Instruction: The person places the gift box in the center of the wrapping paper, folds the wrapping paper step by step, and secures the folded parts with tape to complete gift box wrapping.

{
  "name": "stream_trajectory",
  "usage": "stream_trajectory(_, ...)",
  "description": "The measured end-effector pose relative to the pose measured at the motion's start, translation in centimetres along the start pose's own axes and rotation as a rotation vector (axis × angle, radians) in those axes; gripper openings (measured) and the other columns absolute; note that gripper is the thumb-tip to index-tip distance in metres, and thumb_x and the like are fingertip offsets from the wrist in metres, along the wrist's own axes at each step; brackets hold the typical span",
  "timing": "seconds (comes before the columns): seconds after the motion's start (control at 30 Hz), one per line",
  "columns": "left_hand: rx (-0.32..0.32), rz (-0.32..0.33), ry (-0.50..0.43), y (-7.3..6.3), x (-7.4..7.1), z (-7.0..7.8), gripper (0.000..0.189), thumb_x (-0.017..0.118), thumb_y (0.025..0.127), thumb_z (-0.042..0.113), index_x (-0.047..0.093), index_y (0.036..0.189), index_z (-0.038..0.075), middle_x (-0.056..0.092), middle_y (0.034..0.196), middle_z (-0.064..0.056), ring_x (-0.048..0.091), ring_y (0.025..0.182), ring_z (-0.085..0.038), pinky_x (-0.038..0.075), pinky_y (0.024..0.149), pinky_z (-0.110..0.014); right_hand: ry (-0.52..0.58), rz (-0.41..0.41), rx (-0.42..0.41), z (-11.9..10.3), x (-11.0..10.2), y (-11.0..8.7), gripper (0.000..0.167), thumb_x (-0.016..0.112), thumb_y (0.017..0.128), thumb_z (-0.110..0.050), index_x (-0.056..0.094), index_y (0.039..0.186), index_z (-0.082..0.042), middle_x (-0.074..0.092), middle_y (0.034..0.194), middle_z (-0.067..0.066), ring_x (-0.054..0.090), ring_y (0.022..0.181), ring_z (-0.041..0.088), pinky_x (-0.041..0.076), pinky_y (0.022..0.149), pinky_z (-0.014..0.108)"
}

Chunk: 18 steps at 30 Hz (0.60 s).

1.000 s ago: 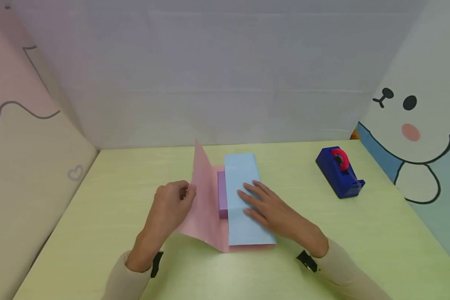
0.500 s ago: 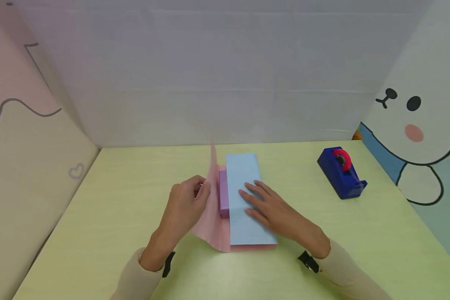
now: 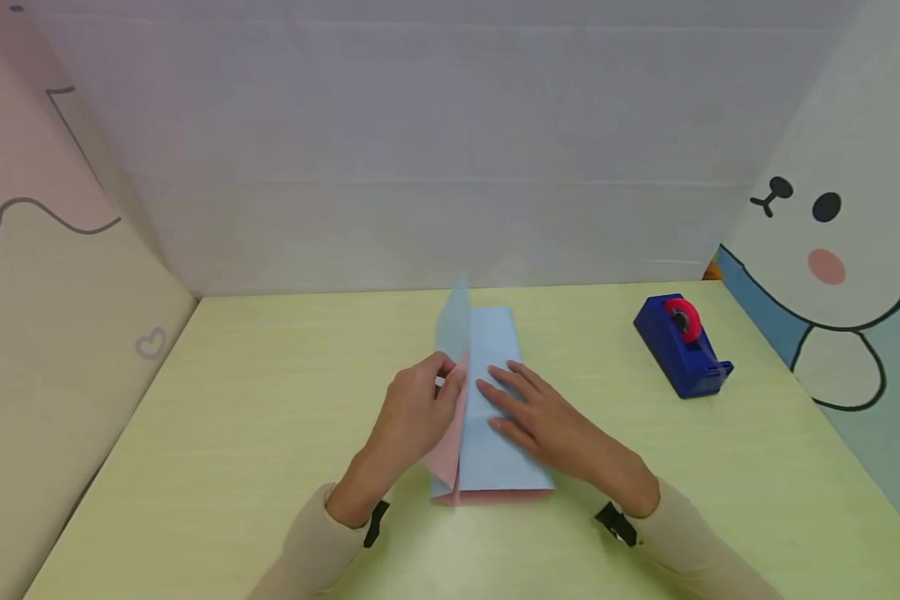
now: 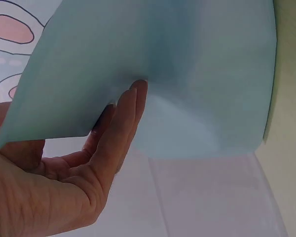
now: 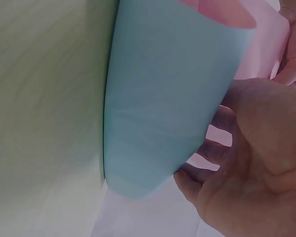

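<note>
One sheet [image 3: 495, 465] lies under right hand [image 3: 543, 419], left hand [image 3: 422, 407] pinching its flap [image 3: 453, 321]

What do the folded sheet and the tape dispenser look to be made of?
The folded sheet looks like matte paper, possibly thin card: it bends, creases and shows no gloss. The tape dispenser is probably moulded plastic, given its even blue colour and crisp edges; its finish, perhaps slightly glossy, is hard to judge at that size.

Paper [image 4: 212, 108] partly outside wrist views
</note>
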<state>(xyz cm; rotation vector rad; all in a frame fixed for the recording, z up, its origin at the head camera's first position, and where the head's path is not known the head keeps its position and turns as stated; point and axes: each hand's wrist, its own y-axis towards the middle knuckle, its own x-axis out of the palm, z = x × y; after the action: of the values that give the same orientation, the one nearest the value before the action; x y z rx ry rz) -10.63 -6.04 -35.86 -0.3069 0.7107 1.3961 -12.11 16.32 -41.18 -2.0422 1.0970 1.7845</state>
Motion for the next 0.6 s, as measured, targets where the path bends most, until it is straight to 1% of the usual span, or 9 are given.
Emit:
stream_trajectory(0.1,-0.003,-0.016,-0.002,0.1,0.6,0.1,0.015,0.059,0.104,0.012,0.065,0.093,0.003,0.065,0.075,-0.005,0.054,0.056,-0.010,0.045,0.050,-0.025,0.004,-0.005,0.005,0.0,0.0,0.0,0.054,0.066,0.102,-0.023,0.052,0.150,-0.005,0.049,0.151,0.023,0.037,0.145,0.046,0.035,0.116,0.057)
stream_trajectory(0.2,-0.005,-0.023,-0.006,0.1,1.1,0.0,0.016,0.059,0.104,0.012,0.065,0.091,0.004,0.069,0.081,-0.007,0.055,0.056,-0.008,0.045,0.050,-0.024,0.000,-0.007,0.007,0.0,0.0,0.0,0.054,0.065,0.102,-0.022,0.051,0.151,-0.005,0.049,0.151,0.023,0.037,0.145,0.046,0.036,0.115,0.057)
stream_trajectory(0.3,-0.004,-0.028,-0.005,0.2,1.4,-0.1,0.016,0.059,0.104,0.012,0.065,0.090,0.005,0.071,0.088,-0.009,0.052,0.053,-0.009,0.043,0.049,-0.024,-0.006,-0.006,0.005,0.0,0.0,0.1,0.054,0.065,0.102,-0.022,0.051,0.151,-0.006,0.049,0.151,0.023,0.038,0.144,0.046,0.036,0.115,0.057)
stream_trajectory(0.4,-0.008,-0.034,-0.004,0.3,1.5,-0.3,0.016,0.060,0.104,0.011,0.066,0.090,0.004,0.072,0.090,-0.010,0.053,0.053,-0.011,0.043,0.049,-0.024,-0.005,-0.002,0.001,0.0,0.0,0.1,0.054,0.065,0.102,-0.022,0.051,0.151,-0.005,0.050,0.150,0.023,0.038,0.144,0.046,0.036,0.115,0.057)
stream_trajectory(0.5,-0.023,-0.056,-0.013,0.5,1.5,-0.5,0.021,0.060,0.105,0.019,0.069,0.095,0.004,0.074,0.095,-0.010,0.064,0.065,-0.015,0.052,0.058,-0.028,-0.010,0.004,-0.003,0.0,0.0,0.1,0.052,0.066,0.101,-0.022,0.053,0.149,-0.004,0.050,0.149,0.024,0.039,0.143,0.047,0.036,0.115,0.057)
stream_trajectory(0.6,-0.058,-0.105,-0.062,0.6,1.3,-0.6,0.036,0.053,0.109,0.032,0.071,0.103,0.002,0.074,0.101,-0.011,0.072,0.079,-0.019,0.058,0.072,-0.036,-0.031,0.003,-0.023,0.1,0.1,0.1,0.043,0.066,0.100,-0.017,0.060,0.140,0.000,0.053,0.145,0.025,0.041,0.141,0.047,0.036,0.115,0.056)
